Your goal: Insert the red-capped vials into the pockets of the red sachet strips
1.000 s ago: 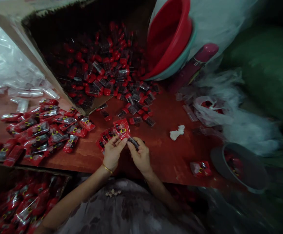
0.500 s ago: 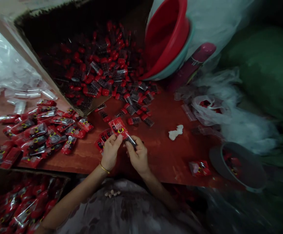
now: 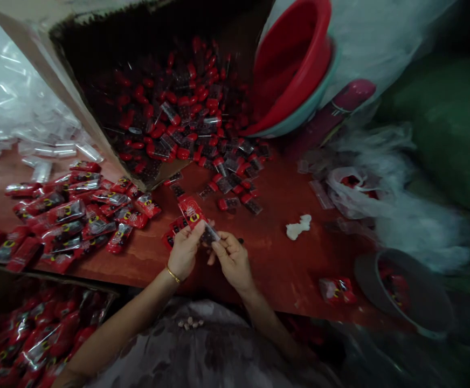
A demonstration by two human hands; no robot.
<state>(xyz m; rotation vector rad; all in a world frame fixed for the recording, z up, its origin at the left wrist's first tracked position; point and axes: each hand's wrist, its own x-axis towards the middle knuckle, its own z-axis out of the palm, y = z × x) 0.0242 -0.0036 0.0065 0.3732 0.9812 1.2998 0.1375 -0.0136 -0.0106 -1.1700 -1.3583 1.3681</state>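
1. The left hand (image 3: 184, 250) is pinching a glossy red printed sachet (image 3: 192, 211) between thumb and fingers, above the near edge of the red table (image 3: 275, 253).
2. The right hand (image 3: 232, 258) is gripping a small clear ribbed vial (image 3: 209, 235) with closed fingertips, its end touching the sachet.
3. Filled sachets (image 3: 69, 213) are lying heaped at left; red-capped vials (image 3: 186, 116) are spilling from a cardboard box (image 3: 57, 91) at far centre.

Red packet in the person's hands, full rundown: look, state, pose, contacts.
The red packet is a small flat pouch, glossy like plastic film, with a black and yellow print. It is held above the red table, tilted up and away. The left hand pinches its near edge; the right hand holds a small clear tube at its open end.
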